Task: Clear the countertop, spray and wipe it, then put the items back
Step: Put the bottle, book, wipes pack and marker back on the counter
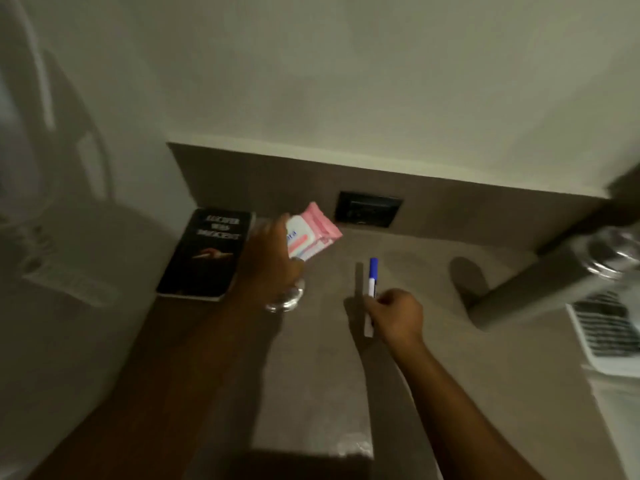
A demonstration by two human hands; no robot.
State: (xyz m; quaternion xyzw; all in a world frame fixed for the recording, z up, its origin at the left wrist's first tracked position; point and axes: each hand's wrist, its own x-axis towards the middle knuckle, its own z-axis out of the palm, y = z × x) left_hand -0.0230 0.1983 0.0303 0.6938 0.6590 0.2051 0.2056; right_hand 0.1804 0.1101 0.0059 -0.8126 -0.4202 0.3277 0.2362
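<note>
Your left hand (pixel 273 258) is raised above the brown countertop (pixel 311 375), fingers curled round a pink and white pack of wet wipes (pixel 311 235), which is held clear of the surface and tilted. Under that hand a clear glass object (pixel 285 299) shows against the countertop; blur prevents telling whether the hand also holds it.

Your right hand (pixel 396 315) is low over the countertop, fingers curled round a white marker with a blue cap (pixel 372 282). The cap end points toward the wall; whether the marker's lower end touches the surface cannot be told.

A black book (pixel 204 254) lies flat at the left rear of the countertop, beside the left hand. A dark socket plate (pixel 367 209) is set in the back panel. At the right edge, a keypad device (pixel 606 330) and a glass item (pixel 613 254) appear, blurred.
</note>
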